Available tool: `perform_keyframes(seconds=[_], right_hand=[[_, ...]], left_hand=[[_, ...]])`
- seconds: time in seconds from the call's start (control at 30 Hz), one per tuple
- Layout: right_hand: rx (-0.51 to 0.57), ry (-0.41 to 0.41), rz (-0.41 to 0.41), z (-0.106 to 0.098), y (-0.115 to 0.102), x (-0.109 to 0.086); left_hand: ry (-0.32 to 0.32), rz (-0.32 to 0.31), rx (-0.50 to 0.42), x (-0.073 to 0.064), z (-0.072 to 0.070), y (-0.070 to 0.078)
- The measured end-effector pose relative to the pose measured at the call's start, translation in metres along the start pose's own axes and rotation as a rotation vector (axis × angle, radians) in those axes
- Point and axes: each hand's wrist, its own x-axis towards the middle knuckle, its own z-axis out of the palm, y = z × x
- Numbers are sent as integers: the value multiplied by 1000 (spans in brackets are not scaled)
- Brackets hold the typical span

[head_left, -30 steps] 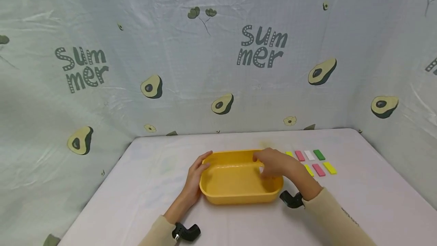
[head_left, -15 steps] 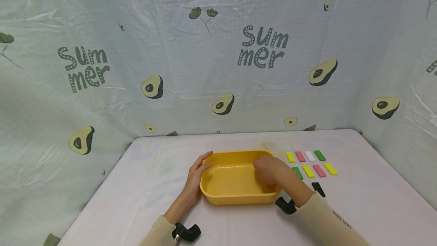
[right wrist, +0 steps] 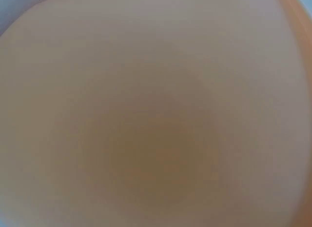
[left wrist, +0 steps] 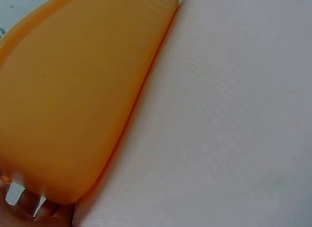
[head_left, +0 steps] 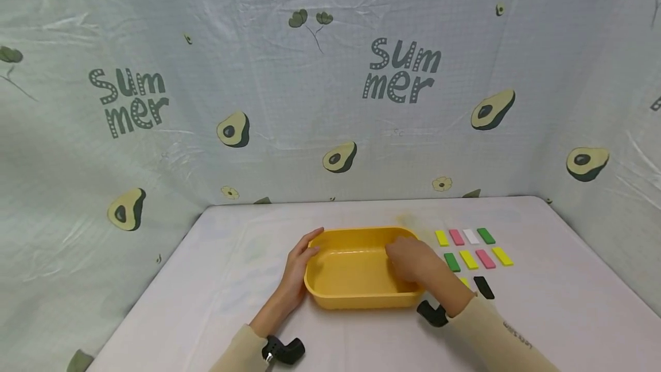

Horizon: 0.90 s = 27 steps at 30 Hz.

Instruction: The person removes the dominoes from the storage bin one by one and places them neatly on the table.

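Observation:
A yellow plastic tray (head_left: pixel 358 301) with raised walls sits on the white-covered table. My left hand (head_left: pixel 296 271) grips its left end, the thumb at the rim and the fingers along the outer wall. In the left wrist view, fingers of the left hand (left wrist: pixel 36 212) show beside the tray's outer wall (left wrist: pixel 73 90). My right hand (head_left: pixel 411 260) reaches over the right wall, fingers down inside the tray. Those fingertips are hidden, so whether they hold anything cannot be seen. A close, blurred surface fills the right wrist view.
Right of the tray lie small flat blocks in rows: a yellow block (head_left: pixel 469 260), a pink block (head_left: pixel 485 259), a white block (head_left: pixel 471 236), a green block (head_left: pixel 451 262), a black block (head_left: pixel 483 287) and several others. A patterned sheet (head_left: pixel 289 85) hangs behind the table.
My right hand has moved lower into the tray, and a small white thing seen under it earlier is now hidden. More blocks show beside the right forearm. The left hand stays put.

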Motion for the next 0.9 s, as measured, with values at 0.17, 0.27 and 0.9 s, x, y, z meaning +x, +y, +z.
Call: perform_keyframes(seconds=[0.17,0.27,0.9], right_hand=[[-19,-29,20,2,-1,1],[-3,-30,-1,2,0,2],[120,93,-67,20,7,23]], left_hand=[[4,-2,5,0,1,0],[6,-5,3,1,0,0],[-4,-2,3,0,0,0]])
